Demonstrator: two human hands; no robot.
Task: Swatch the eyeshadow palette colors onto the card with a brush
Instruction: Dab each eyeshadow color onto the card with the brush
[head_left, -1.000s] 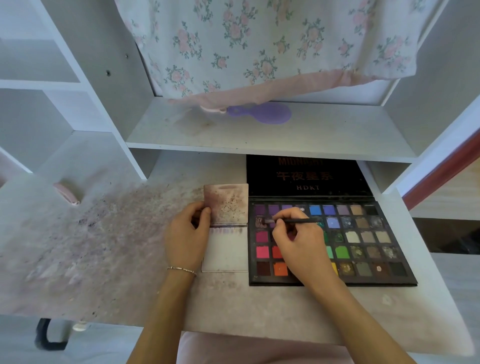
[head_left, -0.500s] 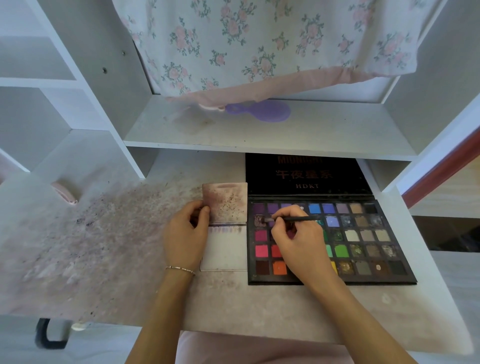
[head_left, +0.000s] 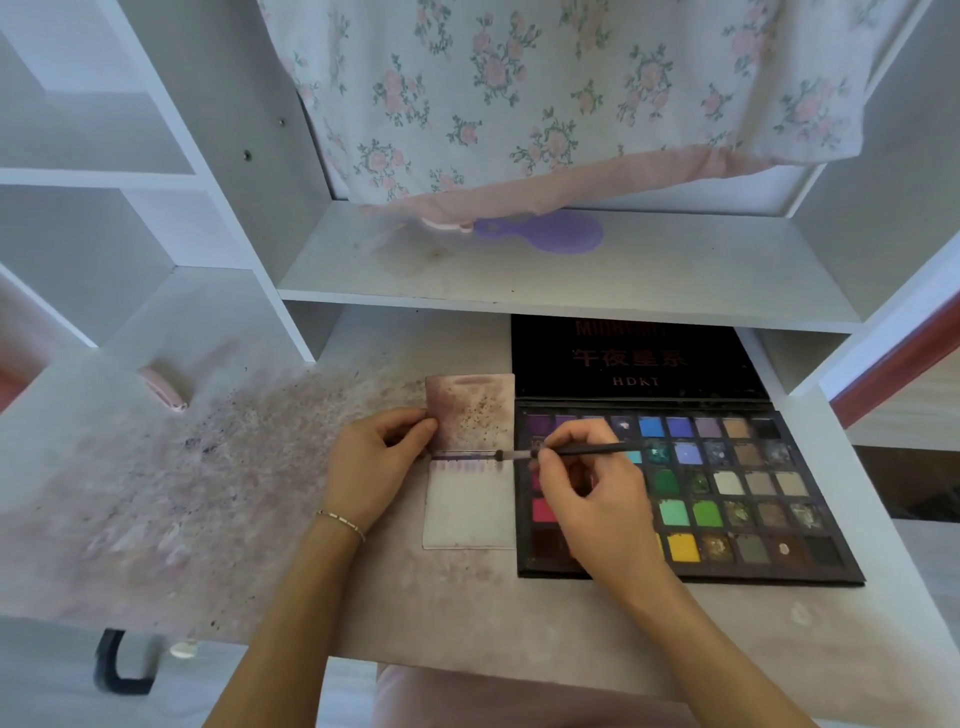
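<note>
Brushes: one brush (head_left: 571, 451), right hand (head_left: 597, 499) pinching it, tip on the card (head_left: 470, 499).
Cards: one (left hand (head_left: 374, 462) pinches its edge).
Palettes: one eyeshadow palette (head_left: 727, 493), lid open.

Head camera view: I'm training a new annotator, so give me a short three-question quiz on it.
1. True or false: the left hand holds the stained white swatch card.
2. The thin black brush tip is over: A) the card, B) the black multicolour eyeshadow palette, C) the flat purple paddle-shaped item.
3. Which hand pinches the brush?

Key: 1 true; 2 A; 3 the right hand.
</note>
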